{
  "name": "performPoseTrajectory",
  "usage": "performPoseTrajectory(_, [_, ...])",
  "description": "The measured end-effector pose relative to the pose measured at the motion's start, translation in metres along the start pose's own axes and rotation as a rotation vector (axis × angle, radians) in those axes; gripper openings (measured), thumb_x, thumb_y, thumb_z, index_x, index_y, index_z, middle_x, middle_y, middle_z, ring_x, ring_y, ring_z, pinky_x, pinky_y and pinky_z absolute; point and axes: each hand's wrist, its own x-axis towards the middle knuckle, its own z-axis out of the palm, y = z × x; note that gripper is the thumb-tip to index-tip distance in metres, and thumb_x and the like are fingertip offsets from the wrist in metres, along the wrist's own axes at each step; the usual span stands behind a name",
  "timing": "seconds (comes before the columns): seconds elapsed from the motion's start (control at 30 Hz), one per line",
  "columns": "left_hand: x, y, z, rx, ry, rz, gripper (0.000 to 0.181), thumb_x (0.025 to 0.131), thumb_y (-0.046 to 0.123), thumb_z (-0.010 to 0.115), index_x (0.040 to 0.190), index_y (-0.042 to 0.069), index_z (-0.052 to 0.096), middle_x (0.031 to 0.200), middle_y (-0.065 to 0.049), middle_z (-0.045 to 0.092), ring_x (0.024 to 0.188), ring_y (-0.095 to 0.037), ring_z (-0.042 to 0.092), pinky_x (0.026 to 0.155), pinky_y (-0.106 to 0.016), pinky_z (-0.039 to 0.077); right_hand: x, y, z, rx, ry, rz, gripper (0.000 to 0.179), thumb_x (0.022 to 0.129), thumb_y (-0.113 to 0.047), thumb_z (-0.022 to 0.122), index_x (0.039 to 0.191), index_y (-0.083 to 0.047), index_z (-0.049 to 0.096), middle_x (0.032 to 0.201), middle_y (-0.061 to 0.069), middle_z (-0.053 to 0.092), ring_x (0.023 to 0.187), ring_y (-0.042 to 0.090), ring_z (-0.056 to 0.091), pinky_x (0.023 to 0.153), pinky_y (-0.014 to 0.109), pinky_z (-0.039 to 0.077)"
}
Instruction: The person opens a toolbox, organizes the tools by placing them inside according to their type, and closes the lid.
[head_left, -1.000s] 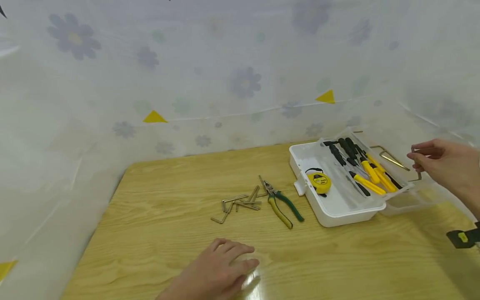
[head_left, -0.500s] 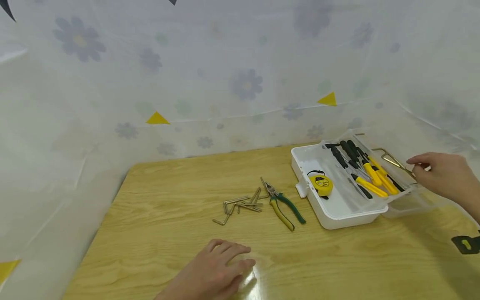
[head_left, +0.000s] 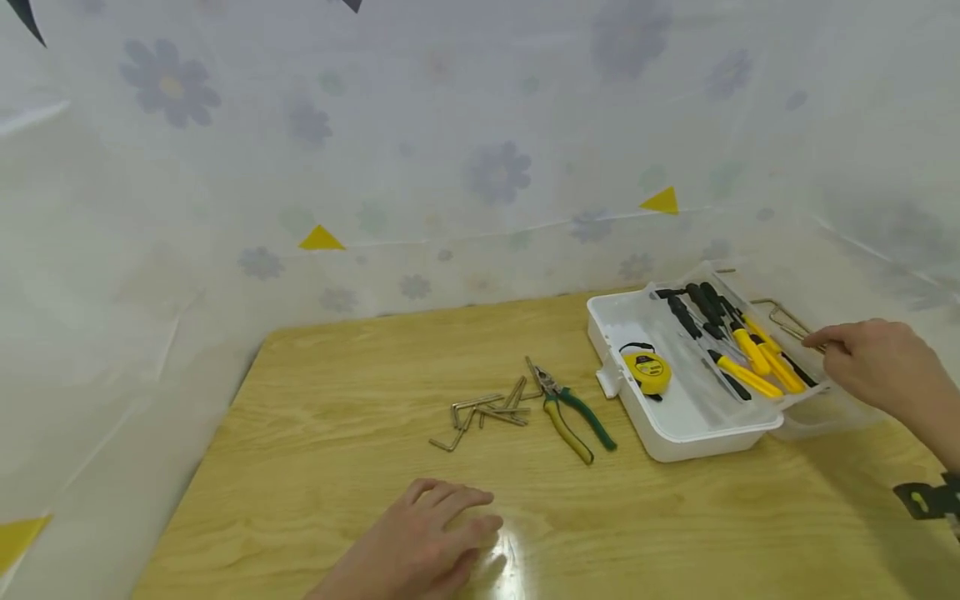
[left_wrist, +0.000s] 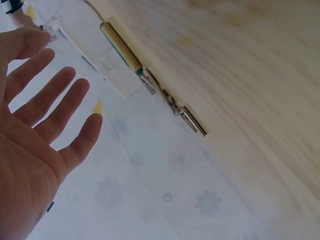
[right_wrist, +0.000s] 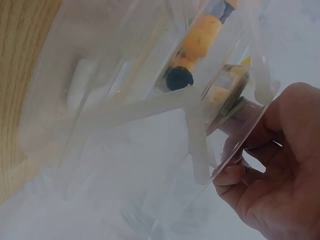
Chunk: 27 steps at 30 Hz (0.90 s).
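My right hand [head_left: 885,367] is at the toolbox's clear lid [head_left: 840,408], its fingers curled in a pinch on an L-shaped hex key that they mostly hide. Through clear plastic, the right wrist view shows those fingertips beside the metal keys [right_wrist: 234,109]. More brass-coloured hex keys [head_left: 783,317] lie in the lid. My left hand [head_left: 423,533] hovers low over the table's front, fingers spread and loosely bent, holding nothing. Ahead of it lies a loose pile of hex keys [head_left: 487,410], with green-and-yellow pliers [head_left: 573,417] just right of the pile.
The white toolbox [head_left: 675,437] stands at the right with its lid folded outward. A yellow tape measure [head_left: 647,372] sits inside it. Its clear tray [head_left: 708,375] carries several black- and yellow-handled tools [head_left: 750,350]. Flowered sheeting [head_left: 450,167] rises behind the wooden table [head_left: 315,467].
My right hand has lowered from above the lid, bringing its hex key down and slightly left to the keys there. My left hand stays almost in place. The view has shifted slightly.
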Motion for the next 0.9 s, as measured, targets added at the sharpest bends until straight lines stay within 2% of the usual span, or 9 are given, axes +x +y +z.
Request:
performPoseTrajectory(0.1, [-0.001,0.000,-0.002,-0.005,-0.003,-0.017,0.039,0.076,0.023,0.085,0.110,0.024,0.068,0.118,0.003,0.071,0.111,-0.013,0.069,0.083,-0.035,0.058,0.000,-0.001,0.000,-0.012,0.018,-0.018,0.037,0.093,0.000,0.040,0.109,0.016,0.069,0.051,0.001,0.044,0.047,0.014,0.024,0.048,0.028,0.023])
performPoseTrajectory(0.17, [-0.002,0.000,-0.004,-0.010,-0.007,-0.023,0.041,0.074,0.022,0.087,0.111,0.024,0.068,0.119,0.003,0.071,0.110,-0.014,0.069,0.084,-0.036,0.058,0.000,-0.003,0.000,-0.018,0.039,-0.036,0.034,0.090,0.002,0.043,0.108,0.015,0.069,0.057,0.011,0.054,0.049,0.016,0.027,0.049,0.029,0.024])
performPoseTrajectory(0.27, [-0.003,0.000,-0.005,-0.011,-0.013,-0.027,0.041,0.075,0.022,0.086,0.112,0.024,0.068,0.121,0.003,0.071,0.111,-0.014,0.069,0.084,-0.035,0.057,0.000,-0.004,-0.001,-0.026,0.049,-0.055,0.030,0.089,0.004,0.047,0.106,0.015,0.070,0.078,0.028,0.068,0.054,0.018,0.033,0.052,0.030,0.027])
performPoseTrajectory(0.4, [-0.004,0.001,-0.005,-0.017,-0.011,-0.034,0.040,0.075,0.022,0.086,0.112,0.024,0.069,0.120,0.003,0.071,0.113,-0.013,0.068,0.085,-0.035,0.057,0.000,-0.004,-0.001,-0.035,0.014,-0.042,0.032,0.091,0.001,0.046,0.108,0.015,0.069,0.070,0.019,0.066,0.054,0.017,0.032,0.051,0.030,0.028])
performPoseTrajectory(0.5, [-0.007,0.001,-0.006,-0.020,-0.022,-0.049,0.040,0.077,0.023,0.085,0.113,0.024,0.068,0.120,0.003,0.071,0.113,-0.013,0.068,0.085,-0.036,0.057,0.000,-0.006,0.000,-0.025,0.027,-0.038,0.034,0.092,0.001,0.044,0.108,0.016,0.068,0.057,0.004,0.053,0.050,0.017,0.027,0.047,0.029,0.025])
performPoseTrajectory(0.6, [-0.015,0.000,-0.008,-0.023,-0.031,-0.080,0.037,0.082,0.023,0.081,0.117,0.024,0.069,0.122,0.002,0.071,0.111,-0.014,0.069,0.084,-0.037,0.058,-0.002,-0.019,0.001,-0.008,0.125,-0.055,0.031,0.089,0.002,0.046,0.104,0.015,0.071,0.062,0.015,0.061,0.050,0.022,0.034,0.045,0.028,0.023])
performPoseTrajectory(0.7, [-0.024,-0.003,-0.012,-0.022,-0.033,-0.129,0.032,0.089,0.023,0.075,0.121,0.022,0.069,0.124,0.000,0.071,0.107,-0.017,0.070,0.083,-0.038,0.057,-0.005,-0.044,0.005,0.039,0.317,-0.119,0.028,0.084,0.004,0.051,0.098,0.010,0.074,0.074,0.025,0.068,0.060,0.032,0.050,0.043,0.027,0.025])
performPoseTrajectory(0.8, [-0.032,-0.008,-0.020,-0.022,-0.052,-0.197,0.028,0.096,0.024,0.066,0.124,0.021,0.069,0.127,0.000,0.070,0.109,-0.017,0.069,0.083,-0.039,0.057,-0.005,-0.077,0.016,0.112,0.507,-0.287,0.025,0.079,0.002,0.055,0.092,0.003,0.076,0.085,0.023,0.074,0.072,0.035,0.061,0.042,0.028,0.032])
performPoseTrajectory(0.9, [-0.041,-0.014,-0.028,0.006,-0.065,-0.264,0.030,0.105,0.033,0.051,0.126,0.020,0.069,0.129,0.000,0.069,0.109,-0.017,0.069,0.082,-0.041,0.057,-0.001,-0.119,0.034,0.188,0.558,-0.472,0.023,0.076,-0.002,0.060,0.091,-0.002,0.077,0.084,0.014,0.076,0.071,0.029,0.065,0.045,0.028,0.041])
